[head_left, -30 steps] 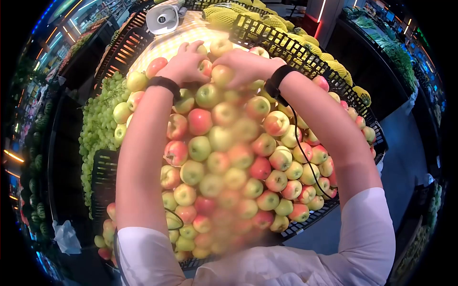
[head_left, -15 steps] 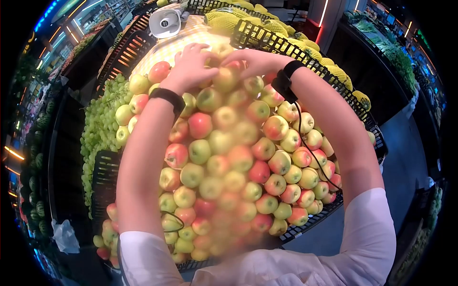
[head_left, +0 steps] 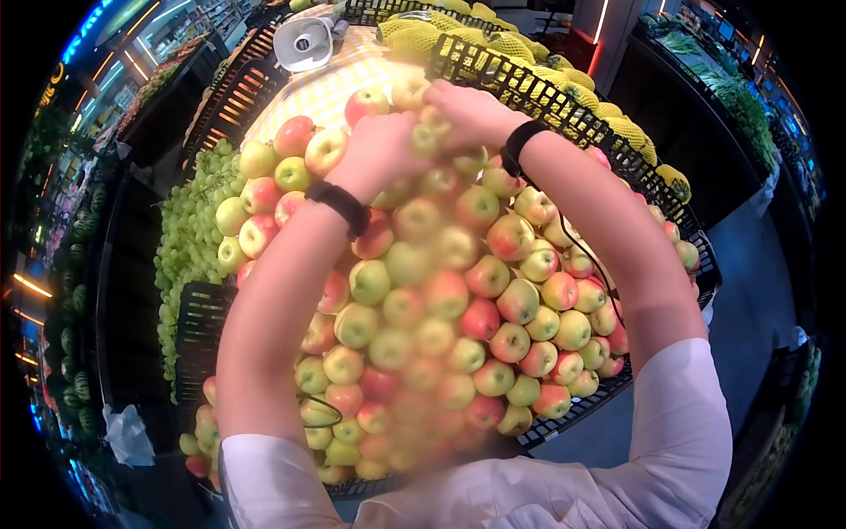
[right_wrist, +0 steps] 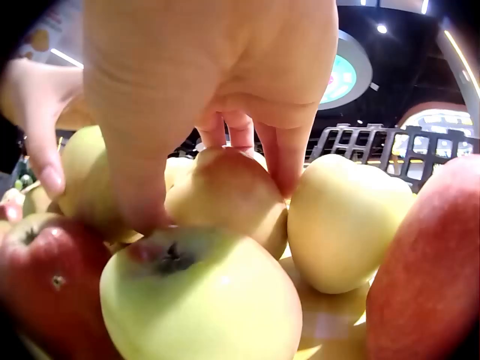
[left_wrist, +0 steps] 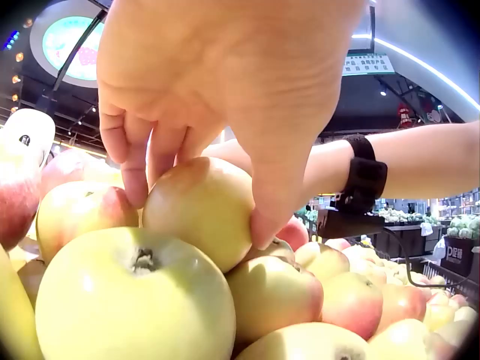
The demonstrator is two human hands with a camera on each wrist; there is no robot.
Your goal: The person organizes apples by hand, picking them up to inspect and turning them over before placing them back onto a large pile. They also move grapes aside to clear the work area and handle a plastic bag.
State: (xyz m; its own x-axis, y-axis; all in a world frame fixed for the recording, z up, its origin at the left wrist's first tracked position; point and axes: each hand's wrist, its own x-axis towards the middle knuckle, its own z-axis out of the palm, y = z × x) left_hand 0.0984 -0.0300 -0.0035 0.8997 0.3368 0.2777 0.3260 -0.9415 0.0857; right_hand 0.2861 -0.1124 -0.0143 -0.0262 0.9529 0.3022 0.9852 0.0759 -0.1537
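Left hand: reaching over the far part of the heap, the left hand [head_left: 392,150] is gripping a yellow apple [left_wrist: 201,211], thumb on one side, fingers bending round the other.
Right hand: beside the left, palm down, the right hand [head_left: 467,116] is curling thumb and fingers about a blushed apple [right_wrist: 229,199].
Held apples: both are sitting among others near the top of the apple heap [head_left: 516,301]; whether either is lifting clear, cannot tell.
Near neighbours: a green apple [left_wrist: 135,300] is lying in front of the yellow one, touching it in the left wrist view; a pale apple [right_wrist: 341,225] is resting just beside the right fingers.
Wrists: a black band [head_left: 337,207] is circling the left, another band [head_left: 522,145] the right; a thin cable [head_left: 589,256] is trailing by the right forearm.
Left of heap: green grapes [head_left: 198,207] are lying alongside.
Far side: a white loudspeaker [head_left: 302,44] is standing by a checked cloth [head_left: 339,75]; net-wrapped yellow fruit [head_left: 621,128] is lying beyond a black crate wall [head_left: 546,86].
Visibility: the middle of the heap is showing blurred in the head view.
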